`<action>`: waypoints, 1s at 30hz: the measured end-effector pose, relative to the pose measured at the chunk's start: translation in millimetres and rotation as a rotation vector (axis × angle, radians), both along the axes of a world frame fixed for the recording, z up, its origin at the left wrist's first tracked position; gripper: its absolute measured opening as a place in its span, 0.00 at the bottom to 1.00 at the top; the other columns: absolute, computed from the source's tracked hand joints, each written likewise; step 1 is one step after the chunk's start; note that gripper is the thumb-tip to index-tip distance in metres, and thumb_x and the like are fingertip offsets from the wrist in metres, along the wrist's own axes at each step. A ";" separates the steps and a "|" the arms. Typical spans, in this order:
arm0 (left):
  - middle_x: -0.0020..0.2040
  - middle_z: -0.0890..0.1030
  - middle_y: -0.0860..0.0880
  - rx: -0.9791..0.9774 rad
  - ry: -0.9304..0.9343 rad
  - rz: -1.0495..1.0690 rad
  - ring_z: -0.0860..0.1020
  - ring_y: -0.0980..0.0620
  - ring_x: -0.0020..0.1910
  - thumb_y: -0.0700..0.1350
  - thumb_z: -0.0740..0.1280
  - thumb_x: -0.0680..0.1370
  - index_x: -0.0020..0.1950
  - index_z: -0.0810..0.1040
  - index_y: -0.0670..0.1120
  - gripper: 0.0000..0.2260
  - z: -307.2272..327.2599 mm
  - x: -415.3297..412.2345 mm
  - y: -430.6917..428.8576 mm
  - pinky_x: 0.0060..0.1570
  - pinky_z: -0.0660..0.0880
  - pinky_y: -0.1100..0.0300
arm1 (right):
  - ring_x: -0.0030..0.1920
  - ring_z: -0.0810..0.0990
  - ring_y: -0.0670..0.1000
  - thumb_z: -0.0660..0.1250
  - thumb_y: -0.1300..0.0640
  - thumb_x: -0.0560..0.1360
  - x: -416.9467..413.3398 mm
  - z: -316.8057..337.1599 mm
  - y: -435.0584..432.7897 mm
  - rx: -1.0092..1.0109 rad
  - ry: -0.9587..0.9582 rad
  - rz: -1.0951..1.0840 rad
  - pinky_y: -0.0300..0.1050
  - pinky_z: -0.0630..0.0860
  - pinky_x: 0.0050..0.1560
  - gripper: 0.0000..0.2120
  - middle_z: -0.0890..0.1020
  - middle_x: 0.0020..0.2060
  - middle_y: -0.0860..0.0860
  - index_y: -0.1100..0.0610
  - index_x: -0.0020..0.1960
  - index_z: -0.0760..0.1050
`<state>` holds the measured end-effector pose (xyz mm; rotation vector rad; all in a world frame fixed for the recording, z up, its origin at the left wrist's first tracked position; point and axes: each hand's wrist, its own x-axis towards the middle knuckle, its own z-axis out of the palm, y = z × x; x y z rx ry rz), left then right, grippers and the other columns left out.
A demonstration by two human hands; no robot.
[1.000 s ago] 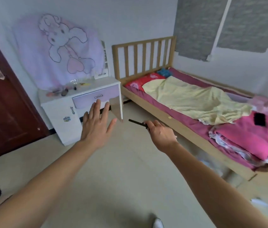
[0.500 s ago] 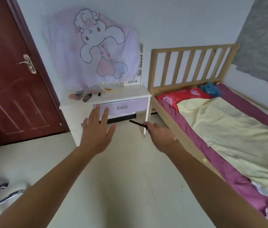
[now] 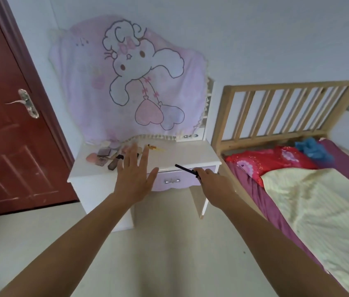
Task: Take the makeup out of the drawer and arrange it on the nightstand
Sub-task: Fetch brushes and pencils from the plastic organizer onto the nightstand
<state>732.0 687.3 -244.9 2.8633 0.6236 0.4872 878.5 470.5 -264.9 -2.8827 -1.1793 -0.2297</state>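
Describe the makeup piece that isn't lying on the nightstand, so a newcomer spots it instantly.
Find the white nightstand between the red door and the wooden bed. In front of its lilac drawer, the right hand holds a thin black stick. Unlike the makeup lying on top, it is held in the air.

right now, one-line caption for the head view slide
Right hand holds a thin black stick near the closed lilac drawer; open left hand reaches toward the white nightstand.

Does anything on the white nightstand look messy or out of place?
Yes: the small makeup compacts and tubes lie jumbled at mixed angles at the left end of the white nightstand. Nothing looks spilled or broken.
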 end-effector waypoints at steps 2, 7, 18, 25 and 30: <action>0.81 0.49 0.41 -0.006 0.017 -0.001 0.52 0.37 0.78 0.65 0.46 0.78 0.81 0.52 0.49 0.34 0.7 37.7 23.1 0.72 0.58 0.35 | 0.34 0.74 0.53 0.56 0.57 0.84 38.7 -2.8 22.7 0.005 0.011 0.003 0.44 0.61 0.27 0.18 0.77 0.51 0.49 0.49 0.72 0.63; 0.81 0.43 0.42 0.021 0.075 0.009 0.47 0.39 0.79 0.66 0.41 0.77 0.81 0.48 0.50 0.35 -31.7 121.0 74.3 0.75 0.51 0.38 | 0.40 0.82 0.55 0.51 0.53 0.85 128.3 -32.2 79.7 0.005 0.050 0.029 0.46 0.69 0.33 0.16 0.78 0.50 0.49 0.49 0.72 0.63; 0.80 0.35 0.45 -0.014 0.358 0.108 0.39 0.43 0.79 0.62 0.47 0.82 0.81 0.41 0.51 0.31 -95.0 331.5 203.8 0.76 0.45 0.39 | 0.40 0.81 0.55 0.49 0.50 0.86 375.1 -82.4 230.3 0.000 0.151 0.177 0.46 0.72 0.35 0.15 0.80 0.46 0.49 0.52 0.69 0.67; 0.81 0.44 0.43 -0.164 0.600 0.112 0.48 0.42 0.80 0.61 0.47 0.83 0.81 0.43 0.49 0.31 -155.7 381.8 246.0 0.75 0.53 0.43 | 0.44 0.82 0.55 0.49 0.50 0.85 451.6 -139.1 313.5 -0.107 0.270 0.228 0.46 0.73 0.38 0.16 0.81 0.49 0.50 0.53 0.67 0.68; 0.81 0.44 0.44 -0.270 0.791 -0.013 0.49 0.42 0.79 0.62 0.49 0.83 0.81 0.42 0.49 0.32 -223.8 411.3 290.1 0.74 0.58 0.43 | 0.44 0.82 0.55 0.49 0.50 0.85 476.1 -199.8 371.2 -0.193 0.372 0.218 0.46 0.74 0.37 0.16 0.81 0.49 0.51 0.53 0.68 0.67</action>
